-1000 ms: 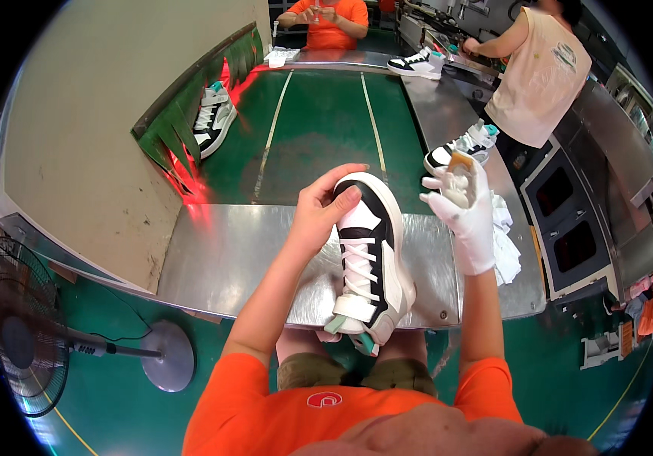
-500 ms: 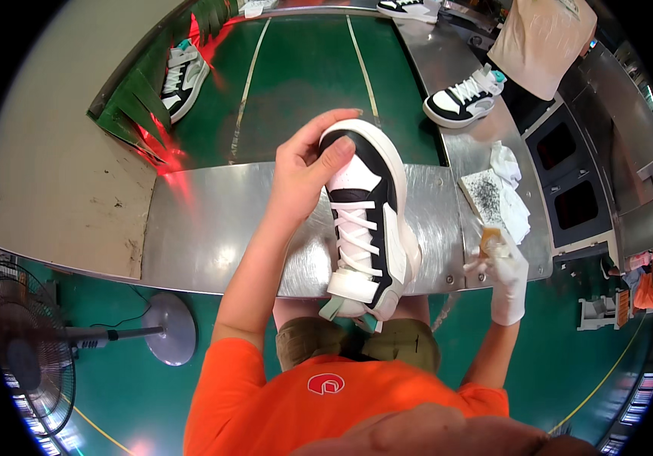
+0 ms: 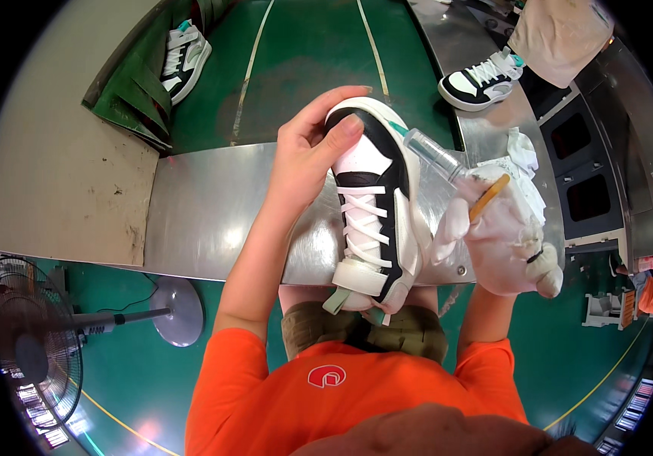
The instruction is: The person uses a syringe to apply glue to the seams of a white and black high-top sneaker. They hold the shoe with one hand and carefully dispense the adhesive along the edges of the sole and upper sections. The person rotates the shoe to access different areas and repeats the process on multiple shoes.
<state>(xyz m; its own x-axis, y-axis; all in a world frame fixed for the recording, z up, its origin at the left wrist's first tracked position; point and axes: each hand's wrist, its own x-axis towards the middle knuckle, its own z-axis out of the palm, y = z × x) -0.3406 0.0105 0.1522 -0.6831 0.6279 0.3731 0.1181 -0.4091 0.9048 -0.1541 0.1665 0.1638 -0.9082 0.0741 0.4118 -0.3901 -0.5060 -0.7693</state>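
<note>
A black-and-white sneaker (image 3: 364,220) with white laces and a strap hangs toe-up over the metal ledge. My left hand (image 3: 307,148) is closed round its toe, thumb on the upper and fingers by the sole's outer edge. My right hand (image 3: 497,243), in a white glove, is closed on a clear syringe (image 3: 434,156) with a green tip. The tip appears at the sole edge beside the toe; whether it touches I cannot tell. A tan, narrow piece (image 3: 488,197) also sticks out at the gloved fingers, its kind unclear.
The metal ledge (image 3: 197,220) borders a green conveyor belt (image 3: 303,61). Similar shoes stand on the right rail (image 3: 486,82) and beside green flaps (image 3: 184,64). A crumpled white cloth (image 3: 524,156) lies past my right hand. A fan (image 3: 34,349) stands left; a person in beige (image 3: 558,38) is far right.
My right hand has risen from beside the speckled white pad toward the shoe's toe, bringing the syringe into sight. The shoe has shifted slightly right. The red light at the flaps is gone.
</note>
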